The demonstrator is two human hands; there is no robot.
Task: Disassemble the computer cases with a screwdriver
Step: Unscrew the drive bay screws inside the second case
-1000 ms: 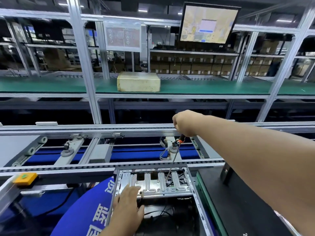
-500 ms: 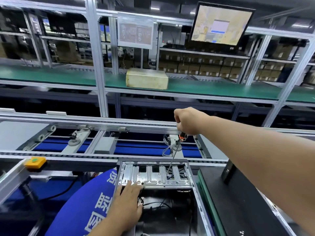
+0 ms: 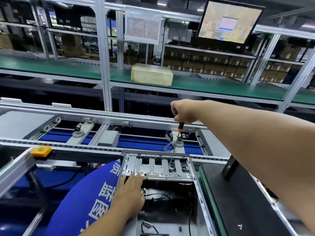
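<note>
An open computer case lies in front of me with dark cables inside. Across its far end sits a ribbed silver drive bracket. My right hand grips the black and orange handle of a long screwdriver, held nearly upright. Its tip rests on the bracket right of centre. My left hand lies flat with straight fingers on the bracket's near left edge.
A black side panel lies on the green mat right of the case. A blue printed cloth is at the left. Beyond run conveyor rails, a yellow button box, and a beige box on the green shelf.
The view has tilted and shifted, so the case sits further right and lower. Both hands keep their hold: the screwdriver stays on the bracket, the left hand stays flat on it.
</note>
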